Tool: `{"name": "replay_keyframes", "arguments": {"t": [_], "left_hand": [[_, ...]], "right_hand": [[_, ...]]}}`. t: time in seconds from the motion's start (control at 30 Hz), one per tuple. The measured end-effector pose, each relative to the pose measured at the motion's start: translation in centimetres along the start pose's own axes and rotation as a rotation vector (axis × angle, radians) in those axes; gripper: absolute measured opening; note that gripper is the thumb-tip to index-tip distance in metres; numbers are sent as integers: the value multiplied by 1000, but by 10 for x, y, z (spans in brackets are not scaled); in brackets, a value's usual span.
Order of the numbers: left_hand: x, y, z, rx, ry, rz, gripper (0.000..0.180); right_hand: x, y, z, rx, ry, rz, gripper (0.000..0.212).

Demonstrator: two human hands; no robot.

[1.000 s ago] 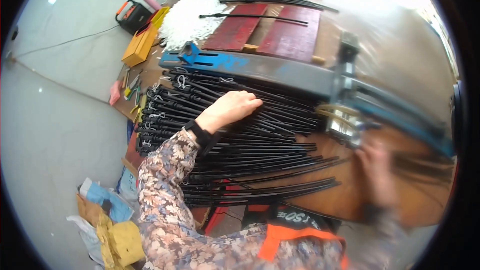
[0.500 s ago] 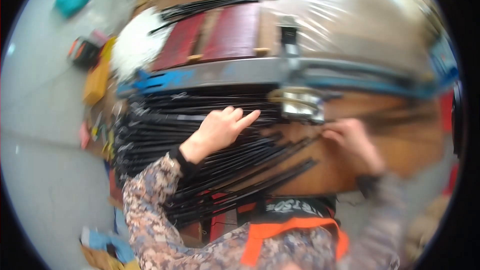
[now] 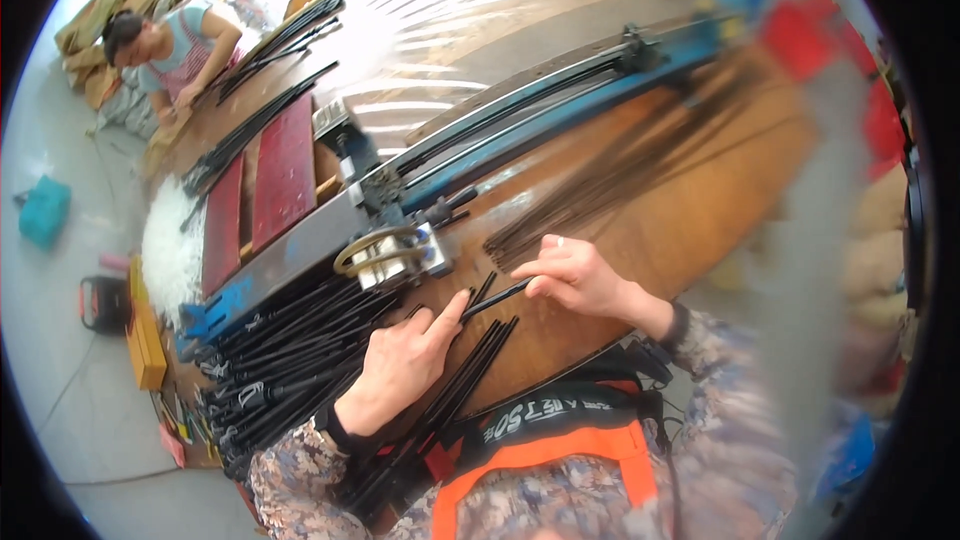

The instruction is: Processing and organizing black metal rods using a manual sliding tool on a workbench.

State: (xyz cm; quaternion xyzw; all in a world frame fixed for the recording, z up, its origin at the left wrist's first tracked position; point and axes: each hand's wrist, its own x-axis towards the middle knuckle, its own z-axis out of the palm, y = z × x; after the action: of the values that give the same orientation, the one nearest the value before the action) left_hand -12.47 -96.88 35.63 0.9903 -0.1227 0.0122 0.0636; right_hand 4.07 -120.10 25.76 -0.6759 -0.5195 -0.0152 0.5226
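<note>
Black rods (image 3: 300, 345), thin and long, lie heaped on the table's left side. My left hand (image 3: 400, 365) is over their right ends, its index finger stretched forward. One black rod (image 3: 497, 299) runs from under that finger to my right hand (image 3: 580, 280), which pinches its tip between thumb and fingers. The left hand's other fingers look curled around this rod, though they are partly hidden. Just beyond my left hand stands a metal clamp block (image 3: 395, 265) with a tan hose looped over it. Several more black rods (image 3: 475, 365) slant close to my body.
A blue-edged machine rail (image 3: 560, 115) crosses the table behind my hands. Thin dark rods (image 3: 610, 175) lie blurred on the brown tabletop (image 3: 720, 210) at right. Red boards (image 3: 283, 165) and a white pile (image 3: 180, 240) are at left. Another person (image 3: 185, 55) works at the far left.
My view has turned, so the rail now slants up to the right and another person shows. My right hand is now farther from the clamp block, pinching the rod's tip.
</note>
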Motion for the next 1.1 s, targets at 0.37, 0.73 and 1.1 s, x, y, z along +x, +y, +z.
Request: {"name": "replay_keyframes", "arguments": {"t": [0.37, 0.73, 1.1], "left_hand": [[53, -28, -83, 235, 247, 136, 38], [101, -58, -77, 168, 204, 176, 32], [111, -20, -95, 150, 151, 121, 39]], "right_hand": [[18, 55, -97, -563, 307, 132, 51], [14, 71, -126, -575, 348, 24, 25], [40, -8, -43, -272, -366, -123, 33]]}}
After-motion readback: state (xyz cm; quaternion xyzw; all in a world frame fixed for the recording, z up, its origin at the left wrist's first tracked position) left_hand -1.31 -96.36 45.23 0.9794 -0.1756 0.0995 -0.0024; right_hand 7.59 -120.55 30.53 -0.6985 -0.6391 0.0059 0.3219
